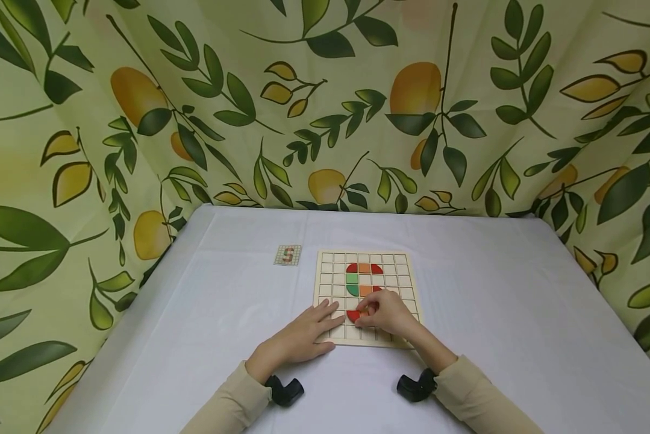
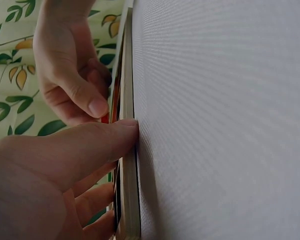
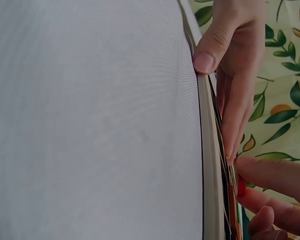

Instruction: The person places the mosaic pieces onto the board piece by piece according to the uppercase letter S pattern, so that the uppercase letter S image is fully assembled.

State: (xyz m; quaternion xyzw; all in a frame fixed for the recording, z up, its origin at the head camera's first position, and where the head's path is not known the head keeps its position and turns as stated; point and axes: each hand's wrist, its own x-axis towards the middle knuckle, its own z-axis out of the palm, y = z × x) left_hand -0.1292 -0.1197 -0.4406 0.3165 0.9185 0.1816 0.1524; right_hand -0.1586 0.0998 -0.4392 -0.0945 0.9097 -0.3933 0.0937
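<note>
A square wooden grid board [image 1: 406, 295] lies on the table, with flat coloured tiles set in its cells. Red rounded tiles flank an orange square [image 1: 364, 268] in the upper row; a light green square [image 1: 352, 278] and a darker green rounded tile [image 1: 352, 290] stand below at left. Spread fingers of my left hand [image 1: 305, 331] rest on the board's lower left, its thumb at the near edge. My right hand [image 1: 388, 311] pinches a red rounded tile [image 3: 242, 187] between thumb and index finger, low over the board. That hand partly hides the lower tiles.
A small card [image 1: 287, 255] with a coloured tile pattern on a grid lies left of the board's far corner. White cloth [image 1: 493, 289] covers the table. Leaf-patterned curtains [image 1: 325, 108] hang behind and at both sides. Black devices [image 1: 417, 386] sit at both wrists.
</note>
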